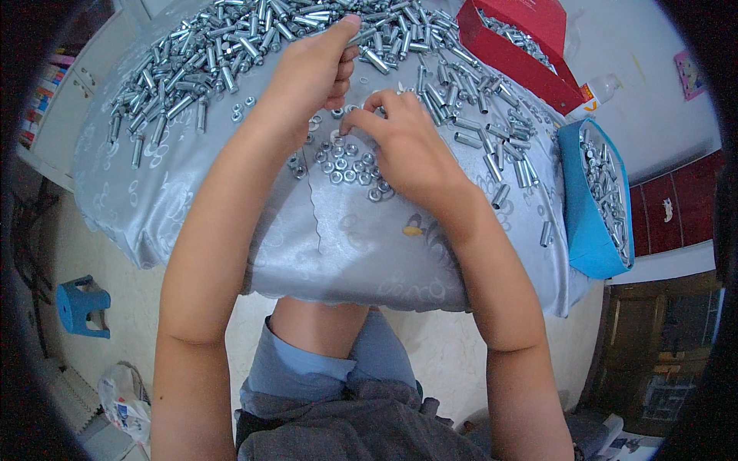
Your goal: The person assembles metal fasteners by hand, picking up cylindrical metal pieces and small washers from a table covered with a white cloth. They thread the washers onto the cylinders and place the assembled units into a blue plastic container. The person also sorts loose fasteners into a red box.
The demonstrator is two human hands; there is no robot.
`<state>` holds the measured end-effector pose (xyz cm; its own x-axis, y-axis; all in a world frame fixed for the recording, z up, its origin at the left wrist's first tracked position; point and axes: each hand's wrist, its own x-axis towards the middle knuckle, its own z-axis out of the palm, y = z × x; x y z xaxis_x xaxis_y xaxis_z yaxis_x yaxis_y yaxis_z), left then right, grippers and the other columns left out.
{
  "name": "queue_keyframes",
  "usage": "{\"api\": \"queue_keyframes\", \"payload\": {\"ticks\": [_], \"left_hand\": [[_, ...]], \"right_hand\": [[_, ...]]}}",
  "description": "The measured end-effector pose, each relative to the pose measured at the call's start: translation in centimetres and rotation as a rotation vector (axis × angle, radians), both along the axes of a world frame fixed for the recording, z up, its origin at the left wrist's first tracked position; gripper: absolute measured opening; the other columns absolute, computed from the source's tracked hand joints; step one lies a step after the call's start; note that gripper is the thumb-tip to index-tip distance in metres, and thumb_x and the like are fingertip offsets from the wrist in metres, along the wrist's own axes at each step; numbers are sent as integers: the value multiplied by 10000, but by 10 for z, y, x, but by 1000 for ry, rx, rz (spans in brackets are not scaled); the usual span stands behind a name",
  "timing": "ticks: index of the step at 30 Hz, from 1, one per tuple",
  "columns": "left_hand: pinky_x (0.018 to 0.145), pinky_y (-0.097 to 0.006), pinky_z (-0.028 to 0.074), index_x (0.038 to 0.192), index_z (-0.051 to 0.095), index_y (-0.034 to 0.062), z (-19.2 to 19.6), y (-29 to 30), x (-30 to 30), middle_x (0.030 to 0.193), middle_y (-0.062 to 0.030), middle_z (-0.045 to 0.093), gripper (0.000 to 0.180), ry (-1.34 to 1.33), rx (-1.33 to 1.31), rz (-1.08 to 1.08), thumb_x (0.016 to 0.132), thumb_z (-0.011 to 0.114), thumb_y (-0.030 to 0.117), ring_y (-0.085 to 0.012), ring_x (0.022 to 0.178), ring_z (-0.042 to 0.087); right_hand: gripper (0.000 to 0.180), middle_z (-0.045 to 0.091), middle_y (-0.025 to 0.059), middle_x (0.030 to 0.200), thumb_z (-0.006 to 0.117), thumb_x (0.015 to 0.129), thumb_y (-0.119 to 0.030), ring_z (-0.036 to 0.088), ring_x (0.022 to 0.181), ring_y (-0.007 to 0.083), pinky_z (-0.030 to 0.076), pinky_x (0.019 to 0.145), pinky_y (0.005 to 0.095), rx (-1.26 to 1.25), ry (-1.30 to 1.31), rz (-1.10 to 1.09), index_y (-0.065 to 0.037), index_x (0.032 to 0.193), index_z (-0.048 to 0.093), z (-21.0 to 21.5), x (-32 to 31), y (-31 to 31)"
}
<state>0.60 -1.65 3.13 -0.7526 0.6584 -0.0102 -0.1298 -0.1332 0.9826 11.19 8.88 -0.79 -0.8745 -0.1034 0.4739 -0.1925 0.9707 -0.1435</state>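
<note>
Above the far middle of the cloth-covered table, my left hand (319, 73) is closed, its thumb stretched along the top over curled fingers. Metal shows by the thumb, but I cannot make out what the hand grips. Lower and to the right, my right hand (403, 138) is bent over a group of small hex nuts (350, 165), thumb and forefinger curled together at its far edge. Anything in that pinch is too small or hidden to name. Some washers (336, 137) lie among the nuts by the fingertips. A large heap of silver expansion bolts (207, 58) spreads beyond both hands.
Loose metal sleeves (469, 138) are scattered on the right of the grey tablecloth (346, 253). A red box (503, 58) and a blue box (580, 200), both with metal parts, stand at the right. A plastic bottle (600, 88) is behind. A blue stool (81, 307) stands on the left floor.
</note>
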Motion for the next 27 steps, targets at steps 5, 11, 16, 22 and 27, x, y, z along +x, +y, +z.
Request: {"api": "queue_keyframes", "payload": {"ticks": [5,11,16,22,27], "left_hand": [[420,-204,209,591,362,166,1,-2,1,507,86,248,386,38,-15,2,818,471,458,-44,425,219],[415,-209,197,583,360,165,3,0,4,505,84,240,392,-7,-61,33,815,476,459,-45,424,211],[407,-214,179,569,339,168,3,-2,2,504,84,230,402,-4,-38,-18,820,475,452,-46,422,200],[407,-214,172,561,323,171,1,-2,-1,505,88,216,409,-15,0,-58,823,475,446,-47,423,190],[413,-211,175,557,325,178,3,-1,5,508,91,207,405,15,5,-23,824,474,443,-44,423,189]], "right_hand": [[335,495,124,910,446,671,65,455,868,286,381,785,352,-50,-35,-4,-115,906,603,1,-1,-5],[180,516,126,877,501,716,-59,470,844,292,389,755,368,-69,22,27,-111,825,635,2,-1,-6],[116,533,108,864,566,729,-130,473,842,285,392,754,368,-107,16,21,-89,807,641,4,-2,-9],[122,559,124,828,602,710,-172,494,820,287,401,742,367,-125,-11,23,-89,774,665,6,-6,-8],[141,582,110,752,634,702,-129,529,690,212,419,651,302,-449,-200,-32,-53,817,665,3,-12,-5]]}}
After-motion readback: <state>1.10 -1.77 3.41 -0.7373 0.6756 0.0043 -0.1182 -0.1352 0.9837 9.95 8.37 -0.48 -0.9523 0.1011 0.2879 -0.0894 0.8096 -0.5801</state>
